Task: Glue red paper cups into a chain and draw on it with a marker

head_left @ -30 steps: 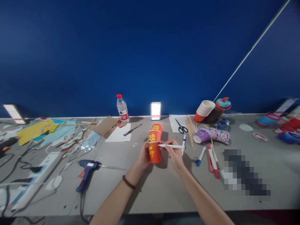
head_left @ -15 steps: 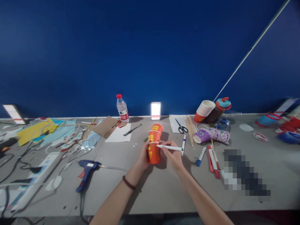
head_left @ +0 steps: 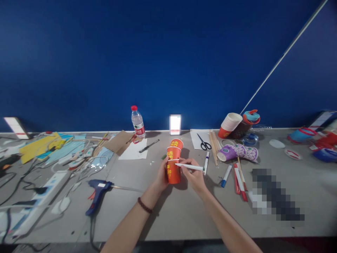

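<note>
A stack of orange paper cups [head_left: 173,165] with yellow characters stands on the grey table [head_left: 171,214] in front of me. My left hand [head_left: 162,174] is wrapped round the lowest cup from the left. My right hand [head_left: 193,175] pinches a white marker [head_left: 190,167], held level, with its tip touching the cup's right side near the rim of the lowest cup.
A blue glue gun [head_left: 98,189] lies to the left among cables and a power strip [head_left: 39,200]. Markers [head_left: 226,175], wooden sticks, scissors [head_left: 203,142], a purple cup [head_left: 231,151] and stacked cups [head_left: 230,124] lie to the right. A water bottle [head_left: 137,122] stands at the back.
The marker tip has slid left along the cup and my right hand has dropped slightly; the cup stack has turned a little in my left hand.
</note>
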